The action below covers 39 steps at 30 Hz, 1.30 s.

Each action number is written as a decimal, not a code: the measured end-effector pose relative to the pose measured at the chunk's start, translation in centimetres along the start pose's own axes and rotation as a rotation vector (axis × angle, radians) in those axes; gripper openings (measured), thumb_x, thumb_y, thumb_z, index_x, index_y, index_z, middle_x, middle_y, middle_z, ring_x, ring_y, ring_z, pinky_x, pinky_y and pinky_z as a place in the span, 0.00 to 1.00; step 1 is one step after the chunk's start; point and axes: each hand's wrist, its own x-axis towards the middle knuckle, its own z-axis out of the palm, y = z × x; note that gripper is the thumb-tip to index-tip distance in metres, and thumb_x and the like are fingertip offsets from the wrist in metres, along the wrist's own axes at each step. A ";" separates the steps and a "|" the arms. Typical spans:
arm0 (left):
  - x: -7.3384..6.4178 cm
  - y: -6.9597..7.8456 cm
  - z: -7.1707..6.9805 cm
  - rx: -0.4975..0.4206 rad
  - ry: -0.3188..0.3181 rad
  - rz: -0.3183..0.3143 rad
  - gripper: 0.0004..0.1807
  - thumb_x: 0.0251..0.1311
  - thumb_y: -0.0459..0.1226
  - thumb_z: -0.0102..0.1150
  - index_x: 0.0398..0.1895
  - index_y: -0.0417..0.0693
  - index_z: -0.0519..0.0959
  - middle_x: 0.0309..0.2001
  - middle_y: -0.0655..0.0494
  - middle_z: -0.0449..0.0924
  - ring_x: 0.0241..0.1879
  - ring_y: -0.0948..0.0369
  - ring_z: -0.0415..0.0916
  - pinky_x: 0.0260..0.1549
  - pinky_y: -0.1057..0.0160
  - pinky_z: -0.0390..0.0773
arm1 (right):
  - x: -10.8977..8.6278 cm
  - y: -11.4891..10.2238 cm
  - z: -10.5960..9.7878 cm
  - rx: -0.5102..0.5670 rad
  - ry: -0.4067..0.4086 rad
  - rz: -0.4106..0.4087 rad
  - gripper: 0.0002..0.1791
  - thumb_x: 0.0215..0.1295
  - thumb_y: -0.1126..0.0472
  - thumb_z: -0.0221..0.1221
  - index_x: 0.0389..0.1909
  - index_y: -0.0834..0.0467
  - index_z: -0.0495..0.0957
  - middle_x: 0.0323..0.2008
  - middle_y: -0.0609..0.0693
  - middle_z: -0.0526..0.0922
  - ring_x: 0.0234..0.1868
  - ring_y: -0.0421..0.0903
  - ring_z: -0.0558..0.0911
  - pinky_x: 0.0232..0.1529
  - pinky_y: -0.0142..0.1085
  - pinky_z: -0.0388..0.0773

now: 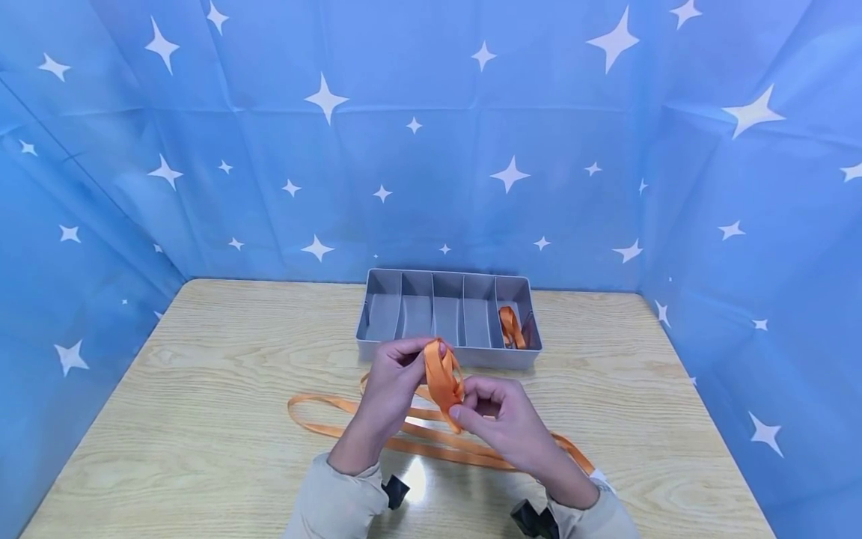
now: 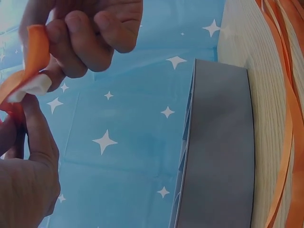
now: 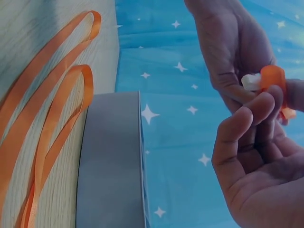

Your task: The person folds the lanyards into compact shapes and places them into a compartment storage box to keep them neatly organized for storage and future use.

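Note:
Above the table, both hands hold a bundle of folded orange ribbon [image 1: 442, 378]. The left hand [image 1: 393, 378] pinches its upper left side between thumb and fingers. Lower down on the right, the right hand [image 1: 505, 419] pinches the bundle with thumb and forefinger; its other fingers are curled loosely in the right wrist view. A small white piece [image 2: 37, 86] shows against the ribbon between the hands, and also in the right wrist view. Below the hands, more loops of orange ribbon [image 1: 323, 430] lie spread on the table, partly hidden by the forearms.
Behind the hands stands a grey divided box [image 1: 447, 355] with several compartments. Its rightmost compartment holds another coiled orange ribbon [image 1: 512, 329]. A blue curtain with white stars [image 1: 431, 150] surrounds the wooden table [image 1: 202, 419] at the back and sides.

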 end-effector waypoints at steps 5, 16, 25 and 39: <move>0.1 -0.2 -0.1 0.097 0.027 0.031 0.13 0.68 0.32 0.59 0.45 0.26 0.82 0.40 0.45 0.86 0.39 0.59 0.80 0.39 0.64 0.83 | -0.1 0.0 0.1 0.012 0.013 0.025 0.08 0.66 0.68 0.63 0.43 0.67 0.82 0.24 0.48 0.79 0.23 0.38 0.76 0.24 0.30 0.76; 0.1 -0.3 0.0 0.176 0.036 0.095 0.10 0.67 0.30 0.59 0.43 0.28 0.84 0.39 0.46 0.85 0.37 0.59 0.78 0.36 0.66 0.83 | -0.1 0.3 0.2 -0.005 0.009 0.029 0.05 0.68 0.66 0.62 0.40 0.62 0.84 0.23 0.48 0.78 0.20 0.36 0.70 0.18 0.29 0.67; 0.2 -0.4 -0.3 0.236 0.018 0.059 0.10 0.69 0.30 0.57 0.44 0.31 0.85 0.42 0.41 0.85 0.38 0.58 0.78 0.38 0.66 0.82 | -0.1 0.3 0.1 -0.073 -0.074 0.047 0.06 0.71 0.64 0.59 0.41 0.62 0.82 0.25 0.47 0.77 0.24 0.37 0.75 0.23 0.30 0.73; 0.5 -0.3 -0.5 0.201 -0.016 -0.008 0.11 0.68 0.32 0.58 0.45 0.31 0.84 0.37 0.45 0.84 0.31 0.59 0.80 0.37 0.56 0.84 | -0.3 0.5 0.4 0.065 -0.219 -0.105 0.17 0.81 0.67 0.39 0.32 0.66 0.72 0.20 0.60 0.71 0.21 0.43 0.70 0.23 0.36 0.71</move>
